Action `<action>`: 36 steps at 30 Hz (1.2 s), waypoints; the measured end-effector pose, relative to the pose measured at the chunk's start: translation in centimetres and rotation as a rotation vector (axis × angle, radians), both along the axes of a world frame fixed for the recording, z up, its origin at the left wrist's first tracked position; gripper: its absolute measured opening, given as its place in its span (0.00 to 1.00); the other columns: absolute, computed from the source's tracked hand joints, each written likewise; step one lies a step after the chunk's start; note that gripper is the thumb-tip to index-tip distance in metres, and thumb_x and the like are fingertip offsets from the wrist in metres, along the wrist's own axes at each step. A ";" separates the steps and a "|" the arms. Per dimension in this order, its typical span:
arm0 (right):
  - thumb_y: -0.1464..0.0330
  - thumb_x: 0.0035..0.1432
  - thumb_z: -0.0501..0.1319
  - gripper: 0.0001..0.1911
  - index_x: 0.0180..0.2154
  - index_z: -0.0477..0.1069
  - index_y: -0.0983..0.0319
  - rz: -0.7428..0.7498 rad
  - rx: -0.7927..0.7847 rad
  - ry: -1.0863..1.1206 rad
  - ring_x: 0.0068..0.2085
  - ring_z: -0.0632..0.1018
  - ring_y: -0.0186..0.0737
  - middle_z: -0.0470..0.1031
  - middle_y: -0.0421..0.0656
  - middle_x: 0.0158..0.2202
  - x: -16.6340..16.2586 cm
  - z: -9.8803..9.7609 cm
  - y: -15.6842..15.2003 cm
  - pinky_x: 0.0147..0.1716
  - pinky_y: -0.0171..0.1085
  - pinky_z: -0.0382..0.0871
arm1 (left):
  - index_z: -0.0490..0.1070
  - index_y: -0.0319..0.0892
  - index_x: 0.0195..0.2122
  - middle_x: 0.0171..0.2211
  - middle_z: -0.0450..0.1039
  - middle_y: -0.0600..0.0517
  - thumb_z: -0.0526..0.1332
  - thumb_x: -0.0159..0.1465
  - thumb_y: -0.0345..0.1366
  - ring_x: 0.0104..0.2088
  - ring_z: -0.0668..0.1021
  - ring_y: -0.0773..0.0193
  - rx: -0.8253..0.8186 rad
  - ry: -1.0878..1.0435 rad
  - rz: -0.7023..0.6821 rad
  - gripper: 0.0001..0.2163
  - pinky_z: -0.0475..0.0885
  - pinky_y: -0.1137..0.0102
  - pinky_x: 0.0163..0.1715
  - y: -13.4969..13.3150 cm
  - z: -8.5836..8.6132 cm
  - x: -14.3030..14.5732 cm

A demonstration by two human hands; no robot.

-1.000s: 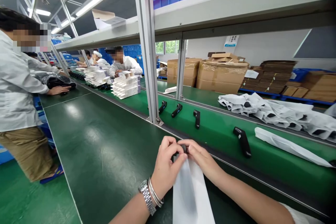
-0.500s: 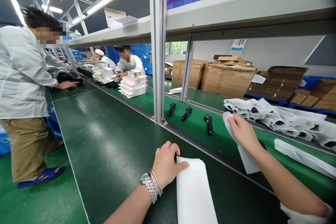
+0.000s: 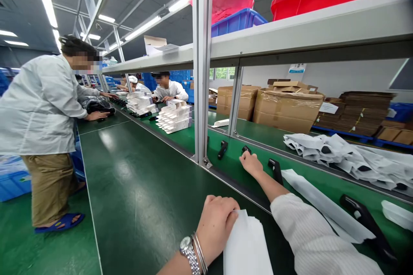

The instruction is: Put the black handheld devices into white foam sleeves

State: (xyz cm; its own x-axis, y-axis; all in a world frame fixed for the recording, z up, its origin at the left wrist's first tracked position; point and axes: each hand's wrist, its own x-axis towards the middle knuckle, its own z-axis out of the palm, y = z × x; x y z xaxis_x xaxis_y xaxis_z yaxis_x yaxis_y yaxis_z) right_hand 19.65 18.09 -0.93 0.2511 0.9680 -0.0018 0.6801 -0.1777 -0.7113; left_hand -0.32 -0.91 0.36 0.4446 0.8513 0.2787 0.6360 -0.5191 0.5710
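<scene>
My left hand [image 3: 219,223], with a watch and bangles on the wrist, has its fingers curled and pinching the top corner of a stack of flat white bags [image 3: 247,245] on the dark green table. My right hand [image 3: 251,164] reaches over the green conveyor belt, its fingers closed on a black gun-shaped device [image 3: 246,149], mostly hidden by the hand. Other such devices lie on the belt: one further left [image 3: 222,149], one beside my forearm [image 3: 275,171] and a larger-looking one near me [image 3: 368,223]. A single white bag [image 3: 322,204] lies flat between them.
Filled white bags [image 3: 348,159] are heaped along the belt's far side. A metal post [image 3: 201,68] and an overhead shelf [image 3: 303,36] frame the belt. White boxes [image 3: 174,117] are stacked further along. A co-worker [image 3: 48,107] bends over the table at left.
My right hand has let go of the white bag, now lying on the belt, and has moved left and forward to grip a black device. My left hand stays at the bag stack. The view has shifted.
</scene>
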 end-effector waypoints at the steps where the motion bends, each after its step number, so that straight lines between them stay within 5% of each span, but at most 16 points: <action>1: 0.64 0.60 0.54 0.11 0.43 0.68 0.59 -0.018 0.001 0.062 0.42 0.76 0.51 0.70 0.48 0.40 0.2 -0.1 -0.2 0.44 0.50 0.67 | 0.66 0.44 0.34 0.30 0.70 0.57 0.52 0.64 0.25 0.32 0.70 0.66 0.001 -0.013 0.001 0.07 0.59 0.66 0.40 0.0 0.0 0.0; 5: 0.69 0.62 0.50 0.26 0.61 0.50 0.58 0.010 0.029 0.333 0.41 0.79 0.44 0.73 0.45 0.38 1.1 -0.2 -3.6 0.39 0.42 0.72 | 0.64 0.42 0.30 0.29 0.68 0.56 0.52 0.64 0.26 0.32 0.69 0.66 0.022 -0.013 0.017 0.07 0.59 0.67 0.40 -0.1 0.1 -0.1; 8: 0.65 0.59 0.58 0.40 0.65 0.36 0.53 0.192 0.120 0.702 0.43 0.80 0.43 0.74 0.41 0.41 1.2 0.5 -8.7 0.41 0.40 0.73 | 0.66 0.42 0.29 0.33 0.68 0.55 0.57 0.61 0.28 0.36 0.70 0.64 0.027 -0.042 0.046 0.05 0.60 0.65 0.43 -0.1 0.1 -0.1; 11: 0.62 0.52 0.68 0.51 0.65 0.35 0.45 0.344 0.162 1.028 0.43 0.80 0.45 0.73 0.41 0.44 0.6 1.4 -13.6 0.42 0.44 0.73 | 0.68 0.42 0.28 0.34 0.67 0.54 0.61 0.59 0.29 0.38 0.70 0.63 0.007 -0.092 0.056 0.03 0.60 0.64 0.45 -0.4 0.2 0.0; 16: 0.62 0.45 0.73 0.59 0.64 0.33 0.42 0.366 0.175 1.108 0.40 0.80 0.47 0.70 0.42 0.46 -0.9 1.4 -16.9 0.42 0.49 0.73 | 0.70 0.43 0.28 0.35 0.66 0.53 0.62 0.57 0.28 0.41 0.71 0.62 -0.089 -0.201 0.029 0.04 0.62 0.64 0.46 -1.3 1.1 0.4; 19: 0.59 0.44 0.73 0.54 0.63 0.39 0.43 0.397 0.214 1.083 0.40 0.79 0.46 0.70 0.44 0.48 -1.7 0.7 -17.0 0.40 0.47 0.72 | 0.70 0.43 0.28 0.37 0.64 0.52 0.62 0.58 0.29 0.43 0.70 0.61 -0.122 -0.287 0.006 0.03 0.64 0.66 0.47 -1.7 1.5 0.6; 22: 0.51 0.54 0.65 0.32 0.57 0.60 0.51 0.497 0.158 1.008 0.45 0.76 0.45 0.69 0.45 0.51 -2.4 0.2 -17.6 0.44 0.44 0.69 | 0.69 0.43 0.29 0.40 0.62 0.50 0.60 0.60 0.32 0.44 0.69 0.61 -0.117 -0.436 -0.003 0.03 0.67 0.68 0.45 -1.8 1.7 0.6; 24: 0.49 0.58 0.60 0.23 0.46 0.71 0.57 0.630 0.064 0.958 0.45 0.75 0.46 0.73 0.45 0.45 -3.1 0.2 -18.5 0.45 0.42 0.68 | 0.68 0.43 0.29 0.41 0.60 0.49 0.59 0.62 0.34 0.44 0.69 0.60 -0.100 -0.546 0.058 0.04 0.67 0.69 0.44 -1.7 1.7 0.5; 27: 0.50 0.54 0.64 0.21 0.35 0.75 0.62 0.823 -0.158 0.993 0.37 0.76 0.44 0.75 0.45 0.32 -4.3 0.6 -19.9 0.39 0.40 0.68 | 0.66 0.42 0.28 0.43 0.60 0.48 0.58 0.62 0.35 0.46 0.68 0.60 -0.109 -0.656 0.180 0.06 0.68 0.69 0.43 -1.1 1.4 0.3; 29: 0.51 0.52 0.66 0.21 0.35 0.75 0.63 0.778 -0.239 1.070 0.32 0.76 0.42 0.76 0.45 0.29 -4.6 1.2 -20.1 0.35 0.40 0.68 | 0.65 0.42 0.28 0.42 0.61 0.49 0.56 0.63 0.34 0.45 0.69 0.61 -0.134 -0.677 0.206 0.06 0.67 0.69 0.43 -0.6 1.1 0.2; 32: 0.51 0.52 0.65 0.22 0.40 0.72 0.60 0.462 -0.073 1.104 0.28 0.75 0.41 0.76 0.43 0.26 -2.9 2.4 -18.7 0.31 0.38 0.67 | 0.66 0.42 0.28 0.38 0.62 0.51 0.55 0.64 0.35 0.40 0.70 0.62 -0.157 -0.576 0.228 0.07 0.67 0.68 0.42 -0.1 0.6 -0.3; 36: 0.51 0.56 0.60 0.17 0.37 0.69 0.57 0.094 0.262 0.640 0.30 0.74 0.43 0.73 0.40 0.27 3.4 3.7 -14.2 0.32 0.39 0.66 | 0.69 0.43 0.31 0.38 0.65 0.52 0.60 0.59 0.38 0.39 0.69 0.60 -0.228 -0.246 0.270 0.05 0.64 0.64 0.41 -0.3 0.3 -0.9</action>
State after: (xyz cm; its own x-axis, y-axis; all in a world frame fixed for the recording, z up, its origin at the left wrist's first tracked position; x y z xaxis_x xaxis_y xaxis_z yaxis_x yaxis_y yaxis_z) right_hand 23.06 3.90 2.78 0.1937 0.9743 0.1150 0.1168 0.0935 -0.9887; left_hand -1.19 -1.21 0.65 0.1410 0.9801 0.1395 0.5626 -0.1953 0.8034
